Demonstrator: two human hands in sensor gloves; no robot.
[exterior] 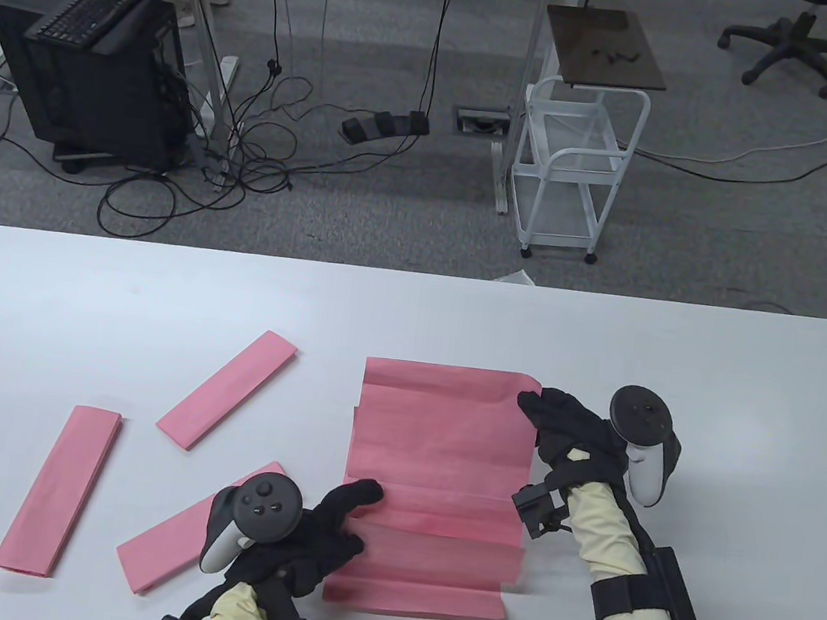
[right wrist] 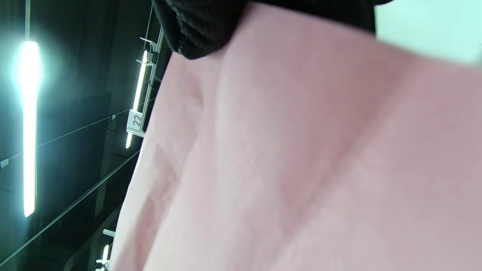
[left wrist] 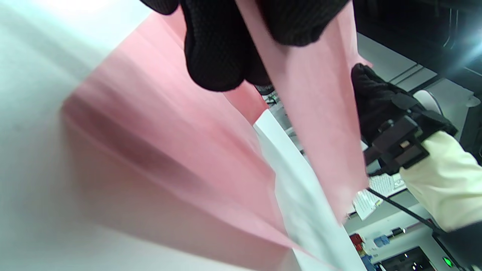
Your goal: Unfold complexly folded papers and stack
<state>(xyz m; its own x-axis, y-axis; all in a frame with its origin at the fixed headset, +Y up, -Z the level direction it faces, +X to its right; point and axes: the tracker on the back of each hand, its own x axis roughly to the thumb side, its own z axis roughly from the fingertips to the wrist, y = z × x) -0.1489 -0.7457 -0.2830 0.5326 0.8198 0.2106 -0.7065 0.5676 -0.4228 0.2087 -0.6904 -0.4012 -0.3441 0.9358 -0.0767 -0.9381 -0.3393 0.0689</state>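
Observation:
A large pink paper, partly unfolded and still creased, lies at the table's centre. My left hand is at its lower left edge. In the left wrist view its fingers pinch a flap of the pink paper, with one finger on each side. My right hand grips the sheet's upper right edge, which is raised off the table. In the right wrist view its fingers sit on the lifted pink paper. Three folded pink strips lie to the left: one, another, and a third partly under my left wrist.
The white table ends at its far edge about mid-frame. Beyond it on the floor stand a white cart, a black computer tower and loose cables.

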